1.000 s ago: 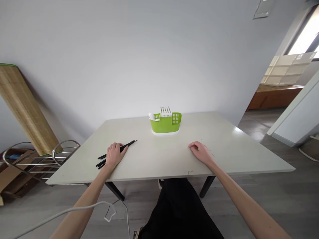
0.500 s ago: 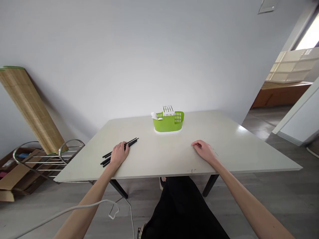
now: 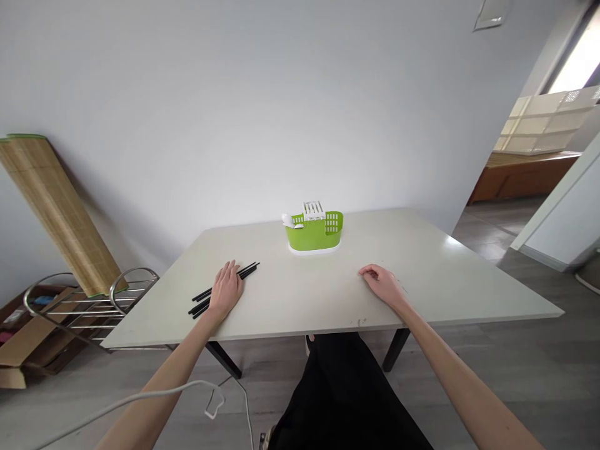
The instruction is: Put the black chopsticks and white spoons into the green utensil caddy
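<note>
The near edge of the pale table [image 3: 300,294] is crossed by both forearms, and its far edge is set close to the wall [image 3: 262,106]. Bare surface is left between the two hands and on the right side out to the corner; less is left between the left hand [image 3: 227,289] and the left edge, where the black sticks [image 3: 201,305] are laid. The middle of the sticks is covered by the left hand, so their number cannot be told with certainty. The contents of the green basket [image 3: 312,236] are mostly hidden by its front wall, and the forearms are cut off by the lower border. The sticks are lain across at a slant under the left palm, with ends shown on both sides; its fingers are extended and flattened over them, not closed round them. The right hand [image 3: 383,284] is rested on the table with fingers curled in; whether anything is held cannot be told. The basket is stood beyond and between both hands, touched by neither.
</note>
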### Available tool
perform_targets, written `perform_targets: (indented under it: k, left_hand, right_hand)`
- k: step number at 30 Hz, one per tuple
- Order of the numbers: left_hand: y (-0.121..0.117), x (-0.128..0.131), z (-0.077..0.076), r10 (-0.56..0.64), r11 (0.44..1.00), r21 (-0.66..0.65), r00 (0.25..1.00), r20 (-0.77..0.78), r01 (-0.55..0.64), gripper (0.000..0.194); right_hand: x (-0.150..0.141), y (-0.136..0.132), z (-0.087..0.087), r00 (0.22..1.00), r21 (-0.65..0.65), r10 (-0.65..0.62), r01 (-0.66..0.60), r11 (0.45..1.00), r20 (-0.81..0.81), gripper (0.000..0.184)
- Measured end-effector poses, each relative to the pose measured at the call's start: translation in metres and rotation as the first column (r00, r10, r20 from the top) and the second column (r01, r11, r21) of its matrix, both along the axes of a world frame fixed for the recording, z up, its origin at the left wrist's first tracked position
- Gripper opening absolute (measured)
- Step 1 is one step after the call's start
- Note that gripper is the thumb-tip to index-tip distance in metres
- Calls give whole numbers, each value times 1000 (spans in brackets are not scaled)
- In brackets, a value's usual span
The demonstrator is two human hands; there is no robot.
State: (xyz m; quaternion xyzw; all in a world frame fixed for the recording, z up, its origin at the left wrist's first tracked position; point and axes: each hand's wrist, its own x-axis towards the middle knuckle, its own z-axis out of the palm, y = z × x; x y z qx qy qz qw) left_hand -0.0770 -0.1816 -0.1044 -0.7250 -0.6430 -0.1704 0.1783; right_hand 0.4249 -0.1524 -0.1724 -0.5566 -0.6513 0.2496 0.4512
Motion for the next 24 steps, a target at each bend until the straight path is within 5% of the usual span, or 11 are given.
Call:
perform_targets:
  k: [8,14,19,24]
  left_hand:
    - [14,16,17,-231,973,-1,971,-69,231,49]
    - [48,101,57,-461,883,135,886,55,451,50]
    - [87,158,86,-432,896,246,853,294,369,51]
    - [120,167,94,-314,947,216,814,489,236,41]
  right_hand:
    - [-3,-1,3,999,8,11,-10,1000,-30,23]
    - [-2,-2,4,999,-6,22,-22,1000,-42,24]
    - [-3,-4,7,998,-17,16,-17,1000,-64,24]
    - [-5,-6,11,996,-22,17,-19,1000,-92,24]
